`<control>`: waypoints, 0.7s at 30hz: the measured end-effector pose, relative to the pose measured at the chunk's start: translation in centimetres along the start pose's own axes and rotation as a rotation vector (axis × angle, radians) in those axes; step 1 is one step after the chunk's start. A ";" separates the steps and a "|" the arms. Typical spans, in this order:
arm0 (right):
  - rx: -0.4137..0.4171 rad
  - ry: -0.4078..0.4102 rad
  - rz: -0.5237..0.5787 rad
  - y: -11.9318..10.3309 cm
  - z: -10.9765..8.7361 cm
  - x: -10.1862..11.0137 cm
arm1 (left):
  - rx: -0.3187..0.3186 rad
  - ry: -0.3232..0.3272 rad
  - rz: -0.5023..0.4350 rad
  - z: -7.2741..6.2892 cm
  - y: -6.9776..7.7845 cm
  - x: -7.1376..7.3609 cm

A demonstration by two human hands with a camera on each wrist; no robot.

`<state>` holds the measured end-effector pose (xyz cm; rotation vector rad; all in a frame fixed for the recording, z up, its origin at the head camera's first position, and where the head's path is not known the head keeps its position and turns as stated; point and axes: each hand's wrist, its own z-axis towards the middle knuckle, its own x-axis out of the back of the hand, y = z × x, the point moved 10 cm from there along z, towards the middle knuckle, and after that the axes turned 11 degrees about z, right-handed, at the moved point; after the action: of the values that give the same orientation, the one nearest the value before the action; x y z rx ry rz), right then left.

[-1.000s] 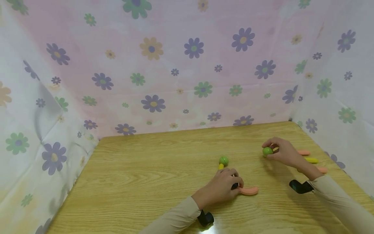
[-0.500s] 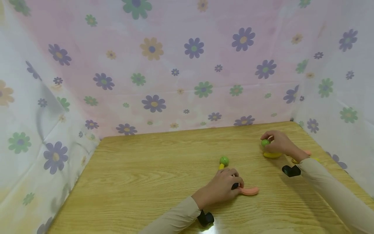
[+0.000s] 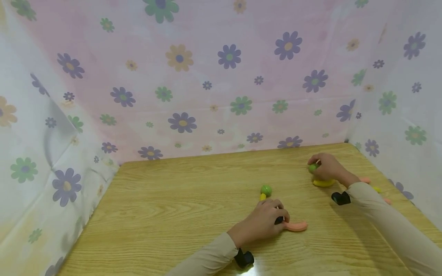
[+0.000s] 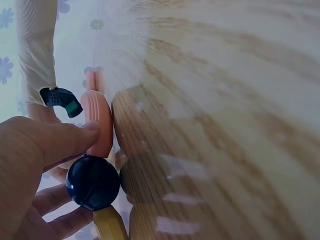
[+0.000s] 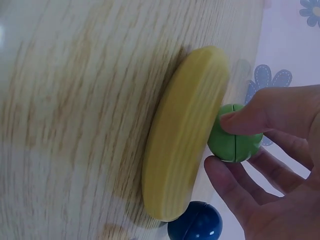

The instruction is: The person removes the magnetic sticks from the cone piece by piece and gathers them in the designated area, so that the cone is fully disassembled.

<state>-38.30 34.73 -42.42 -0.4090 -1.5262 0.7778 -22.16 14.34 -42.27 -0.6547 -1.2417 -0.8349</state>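
Nearest, the left hand (image 3: 259, 221) has its thumb on a ridged coral-pink bar (image 3: 296, 226), its grip pinching that bar close to where it meets a dark blue ball (image 4: 93, 182). Past the ball runs a yellow bar (image 3: 263, 197), and at its far end sits a green ball (image 3: 266, 190); this nearer line looks, as I judge it, already put together end to end (the hand covers part of it in the head view). Farther out to the right, partly behind the sleeve (image 3: 376, 214), lie three loose bars, two pink (image 3: 365, 180) and one yellow, set apart on the desk (image 3: 172, 207) and apparently not yet used. Farther still, the right hand (image 3: 328, 168) grasps a second green ball (image 5: 235, 145) between thumb and fingers, beside a curved yellow bar (image 5: 185, 135) on the desk; whether they touch I cannot tell. A second blue ball (image 5: 195, 223) lies at one end of that bar, seemingly against it. So this farther group seems only part done, with the held ball's placing left. Flowered cloth (image 3: 200, 92) backs everything.
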 end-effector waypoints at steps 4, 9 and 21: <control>0.002 0.002 -0.004 -0.1 0.1 0.1 | -0.001 0.003 0.002 0.0 0.0 0.0; 0.013 -0.001 -0.009 -0.3 0.0 0.1 | -0.006 0.003 -0.005 0.0 0.0 0.0; 0.044 -0.002 -0.025 -1.3 -0.6 0.3 | 0.002 0.002 -0.006 0.1 -0.1 0.0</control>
<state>-37.48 34.17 -41.31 -0.3558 -1.5102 0.7913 -22.29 14.36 -42.30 -0.6488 -1.2428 -0.8386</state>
